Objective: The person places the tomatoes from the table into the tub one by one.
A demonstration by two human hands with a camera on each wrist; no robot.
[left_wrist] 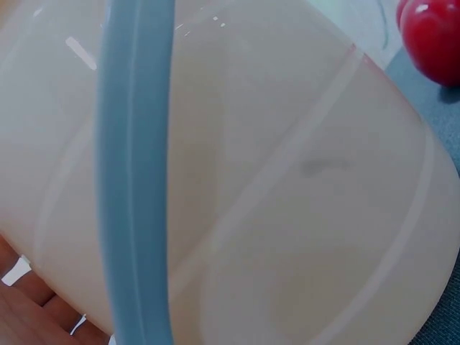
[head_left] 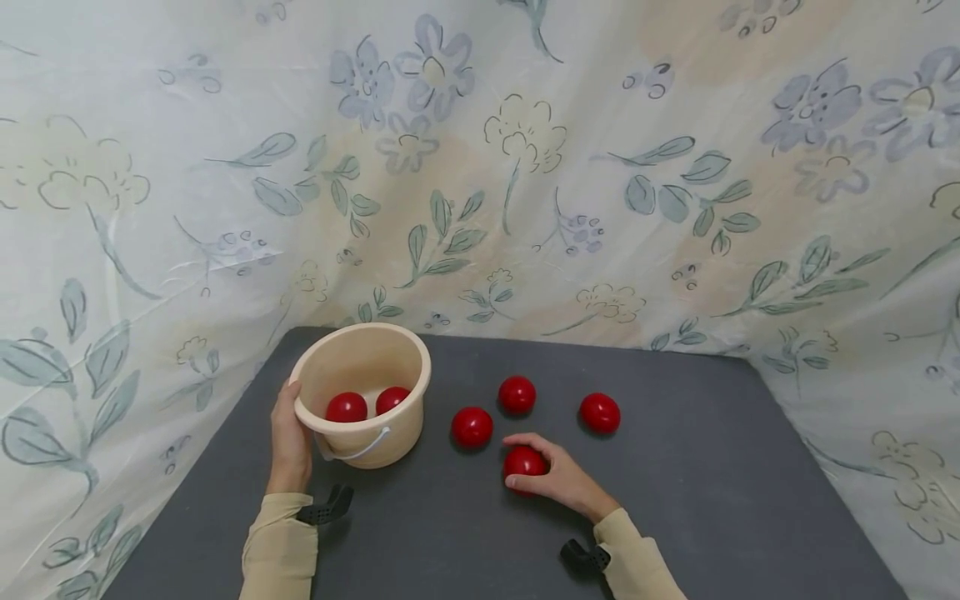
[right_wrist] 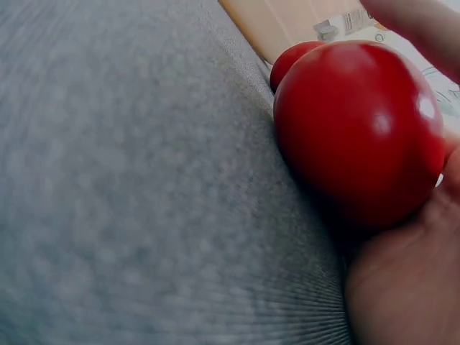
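A cream bucket (head_left: 405, 429) with a pale blue handle (left_wrist: 136, 172) stands at the left, its mouth leaning toward me. My left hand (head_left: 288, 437) grips its left side, with fingertips up at the rim and the other fingers partly hidden along the wall. Inside lie two glossy red tomatoes, a left tomato (head_left: 347, 407) and a right tomato (head_left: 391, 400). On the table my right hand (head_left: 558, 479) holds another red tomato (right_wrist: 356, 133), thumb on the near side and fingers over the far side. The palm is close behind it.
Three more tomatoes lie on the dark grey table (head_left: 697, 500): one (head_left: 472, 427) beside the bucket, one (head_left: 517, 395) farther back, and one (head_left: 600, 413) to the right. A flowered cloth (head_left: 465, 208) hangs behind the table and along its sides.
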